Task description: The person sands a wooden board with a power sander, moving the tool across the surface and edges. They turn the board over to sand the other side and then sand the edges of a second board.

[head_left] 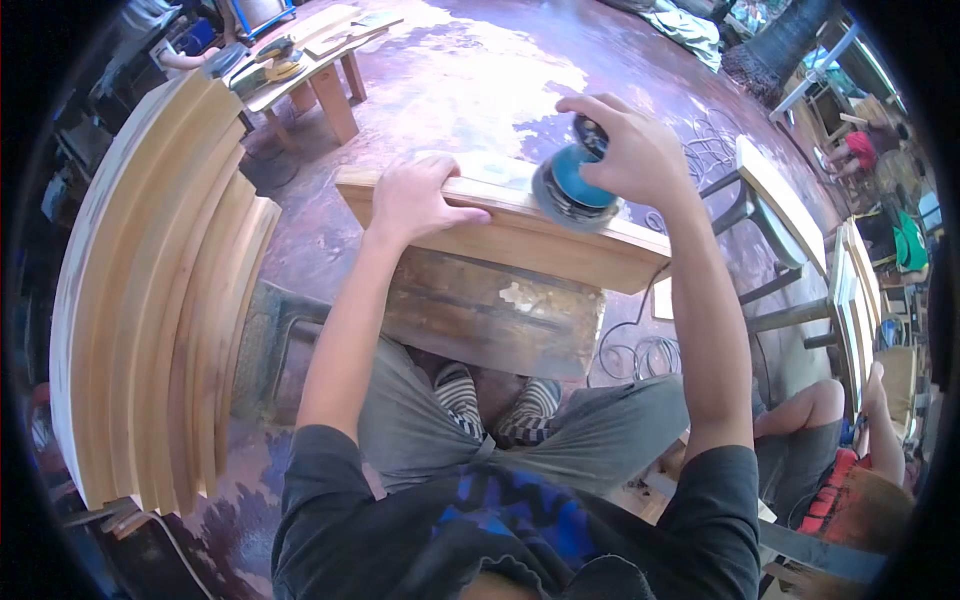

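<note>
Head view: left hand (412, 198) grips the board (530, 245), on edge by the low bench (450, 310); right hand (640, 150) grips the sander (572, 188). I'd keep it flat, no tipping.

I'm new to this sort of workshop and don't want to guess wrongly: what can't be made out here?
All in the head view:
- Underside of the blue sander: faces the wooden board, and its base is blurred.
- Sander's top: partly covered by the right hand.
- Board's far face: turned away from the camera.
- Exact tools on the far table: too small to identify.
</note>
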`<action>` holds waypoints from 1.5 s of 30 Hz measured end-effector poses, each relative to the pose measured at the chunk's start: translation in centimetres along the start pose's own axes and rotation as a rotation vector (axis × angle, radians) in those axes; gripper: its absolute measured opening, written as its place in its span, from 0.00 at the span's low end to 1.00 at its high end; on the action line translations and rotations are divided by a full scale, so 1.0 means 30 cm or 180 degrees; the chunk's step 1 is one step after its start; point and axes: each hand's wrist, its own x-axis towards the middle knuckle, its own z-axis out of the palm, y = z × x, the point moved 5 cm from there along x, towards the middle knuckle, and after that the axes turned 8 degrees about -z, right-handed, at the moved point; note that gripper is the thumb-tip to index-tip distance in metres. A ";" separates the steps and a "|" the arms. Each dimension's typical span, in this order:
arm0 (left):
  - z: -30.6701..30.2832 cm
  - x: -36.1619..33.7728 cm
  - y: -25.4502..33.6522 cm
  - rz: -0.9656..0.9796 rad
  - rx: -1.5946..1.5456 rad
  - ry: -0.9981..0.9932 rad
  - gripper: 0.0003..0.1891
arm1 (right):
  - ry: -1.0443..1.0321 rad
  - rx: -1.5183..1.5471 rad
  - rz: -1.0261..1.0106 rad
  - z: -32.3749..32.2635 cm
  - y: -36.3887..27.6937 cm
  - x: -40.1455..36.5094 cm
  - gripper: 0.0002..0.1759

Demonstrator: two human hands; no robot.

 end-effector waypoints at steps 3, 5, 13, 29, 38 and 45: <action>-0.022 0.025 -0.050 -0.0158 -0.1219 -0.0055 0.49 | 0.0112 0.0092 -0.0302 0.066 -0.077 0.111 0.39; -0.023 0.057 -0.096 -0.0345 -0.2133 -0.0211 0.53 | 0.0078 0.0073 -0.0359 0.094 -0.140 0.182 0.37; -0.043 0.060 -0.079 -0.0363 -0.1837 -0.0301 0.54 | 0.0036 0.0348 -0.0564 0.169 -0.318 0.335 0.38; 0.014 0.046 0.062 -0.0247 -0.0989 0.0221 0.50 | 0.0174 0.0274 -0.0491 0.138 -0.205 0.241 0.36; 0.084 0.053 0.280 -0.0171 -0.0921 0.0114 0.52 | 0.0029 0.0190 -0.0197 0.064 -0.056 0.100 0.38; 0.145 0.081 0.413 -0.0090 -0.1018 -0.0177 0.51 | 0.0069 0.0204 -0.0042 -0.001 0.037 -0.004 0.38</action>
